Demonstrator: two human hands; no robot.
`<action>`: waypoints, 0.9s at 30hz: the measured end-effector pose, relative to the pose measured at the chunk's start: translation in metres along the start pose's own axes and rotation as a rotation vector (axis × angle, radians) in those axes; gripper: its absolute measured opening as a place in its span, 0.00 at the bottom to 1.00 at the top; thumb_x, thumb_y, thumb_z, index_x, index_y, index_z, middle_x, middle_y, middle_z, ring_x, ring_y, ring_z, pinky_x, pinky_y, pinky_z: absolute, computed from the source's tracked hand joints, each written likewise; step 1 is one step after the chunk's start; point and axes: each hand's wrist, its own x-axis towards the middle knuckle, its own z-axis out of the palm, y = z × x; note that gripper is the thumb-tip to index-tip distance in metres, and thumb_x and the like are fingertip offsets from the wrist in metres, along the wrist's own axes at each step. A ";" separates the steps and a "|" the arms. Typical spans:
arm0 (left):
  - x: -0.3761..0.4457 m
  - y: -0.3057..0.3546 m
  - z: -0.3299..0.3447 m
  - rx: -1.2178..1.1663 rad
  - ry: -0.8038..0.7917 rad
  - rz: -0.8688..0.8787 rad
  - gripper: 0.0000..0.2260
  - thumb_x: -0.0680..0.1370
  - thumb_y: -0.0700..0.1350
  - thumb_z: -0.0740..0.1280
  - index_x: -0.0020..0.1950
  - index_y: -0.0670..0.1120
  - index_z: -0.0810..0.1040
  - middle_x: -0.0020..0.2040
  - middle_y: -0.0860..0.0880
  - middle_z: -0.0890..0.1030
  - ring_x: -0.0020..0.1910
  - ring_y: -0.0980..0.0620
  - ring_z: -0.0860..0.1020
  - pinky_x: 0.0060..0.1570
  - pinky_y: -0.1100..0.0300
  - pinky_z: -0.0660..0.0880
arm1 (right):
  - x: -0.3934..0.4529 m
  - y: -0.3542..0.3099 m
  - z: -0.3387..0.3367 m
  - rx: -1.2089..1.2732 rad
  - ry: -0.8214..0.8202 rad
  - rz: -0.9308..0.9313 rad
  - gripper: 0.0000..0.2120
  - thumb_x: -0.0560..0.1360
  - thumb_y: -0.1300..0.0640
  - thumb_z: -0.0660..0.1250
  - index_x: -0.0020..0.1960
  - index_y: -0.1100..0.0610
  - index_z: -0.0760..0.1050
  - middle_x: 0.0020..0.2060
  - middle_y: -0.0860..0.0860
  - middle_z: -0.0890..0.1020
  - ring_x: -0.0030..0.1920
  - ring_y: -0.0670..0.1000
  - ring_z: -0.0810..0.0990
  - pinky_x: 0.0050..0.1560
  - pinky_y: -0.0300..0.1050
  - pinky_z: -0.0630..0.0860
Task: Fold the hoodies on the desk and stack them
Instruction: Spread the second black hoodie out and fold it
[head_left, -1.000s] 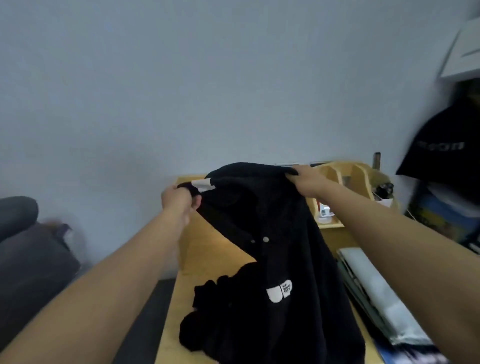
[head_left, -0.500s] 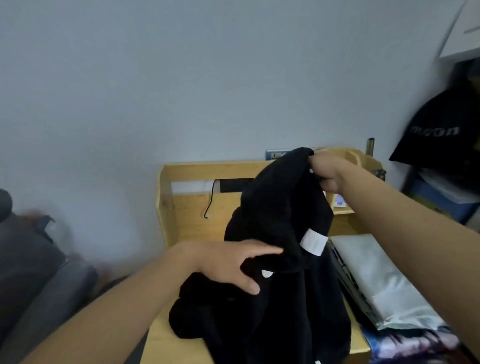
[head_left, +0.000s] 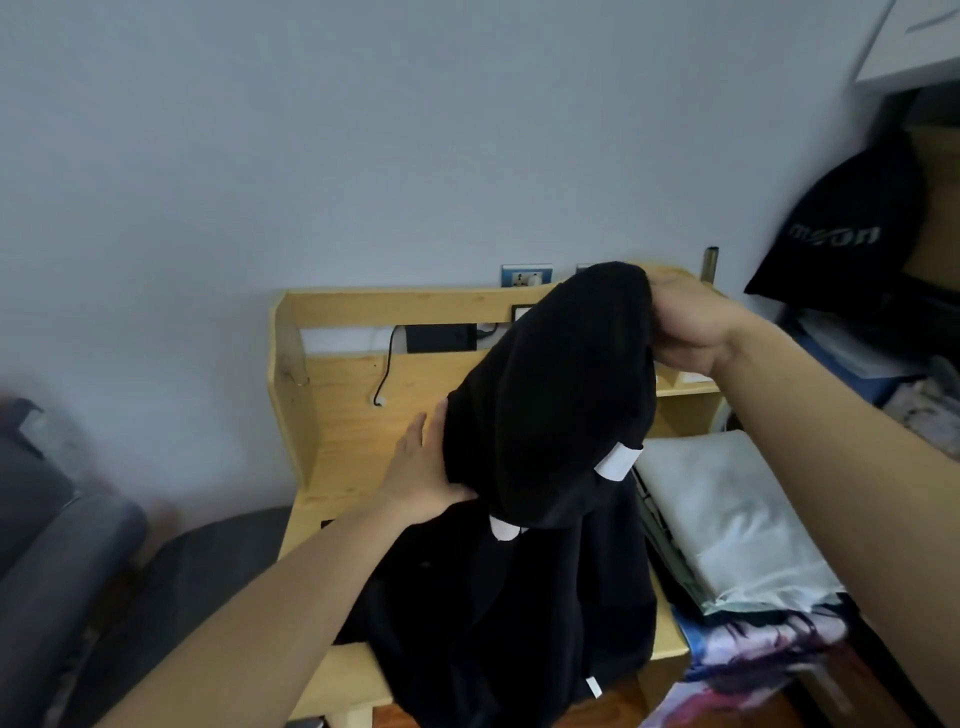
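The black hoodie (head_left: 540, 415) hangs lengthwise from the right hand (head_left: 691, 332), which grips its top bunched near the worktop's (head_left: 343, 415) back right corner. Its lower part lies heaped on the front half and spills over the front edge. The left hand (head_left: 421, 473), fingers straight, rests flat against the hanging cloth's left side, lower and nearer the heap. The long axis runs back to front. Sleeves and hood are lost in black folds; whether a second hoodie lies beneath, I cannot tell.
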 end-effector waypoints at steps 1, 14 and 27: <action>0.006 0.006 -0.004 -0.028 0.034 0.016 0.60 0.67 0.58 0.80 0.83 0.55 0.39 0.84 0.48 0.48 0.82 0.43 0.48 0.79 0.41 0.55 | -0.005 -0.005 -0.005 0.022 -0.011 -0.019 0.14 0.83 0.66 0.56 0.65 0.66 0.74 0.55 0.58 0.83 0.53 0.53 0.83 0.49 0.45 0.81; 0.044 0.071 -0.070 -0.061 -0.197 0.316 0.52 0.73 0.42 0.79 0.83 0.59 0.45 0.84 0.56 0.51 0.82 0.53 0.51 0.80 0.50 0.56 | -0.047 -0.072 -0.027 0.020 -0.140 -0.159 0.32 0.83 0.69 0.50 0.31 0.52 0.84 0.32 0.46 0.83 0.33 0.42 0.82 0.33 0.36 0.78; 0.025 0.076 -0.086 -0.393 -0.009 0.187 0.07 0.82 0.39 0.65 0.51 0.47 0.83 0.44 0.49 0.86 0.48 0.52 0.83 0.53 0.53 0.77 | -0.043 -0.051 -0.070 -0.193 0.206 -0.071 0.15 0.81 0.65 0.61 0.47 0.53 0.85 0.43 0.50 0.86 0.44 0.49 0.83 0.47 0.45 0.81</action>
